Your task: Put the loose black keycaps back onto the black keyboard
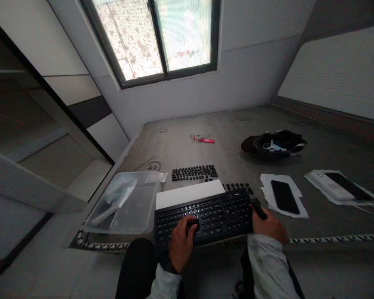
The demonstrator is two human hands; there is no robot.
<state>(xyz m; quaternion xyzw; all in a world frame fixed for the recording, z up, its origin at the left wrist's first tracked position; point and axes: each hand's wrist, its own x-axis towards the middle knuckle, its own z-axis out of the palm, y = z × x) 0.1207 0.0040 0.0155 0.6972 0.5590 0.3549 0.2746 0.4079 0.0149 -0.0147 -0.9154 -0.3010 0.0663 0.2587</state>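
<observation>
A black computer keyboard (205,218) lies tilted in front of me at the near edge of the mattress, over a white board (190,195). Over its lower middle, my left hand (180,241) has thumb and finger pinched round a small dark piece that looks like a keycap (193,224). At the keyboard's right end, my right hand (268,226) is closed round a short black tool (258,209) whose exact kind I cannot make out. Loose black keycaps (194,172) lie in rows beyond the board. More keycaps (237,187) sit partly hidden behind the keyboard.
To the left stands a clear plastic box (134,211) with a plastic packet inside. On the right are a black phone (285,196) on white paper and a white device (335,186) beside a dark tablet-like slab. Farther back lie a dark cap (274,145) and a red packet (204,140).
</observation>
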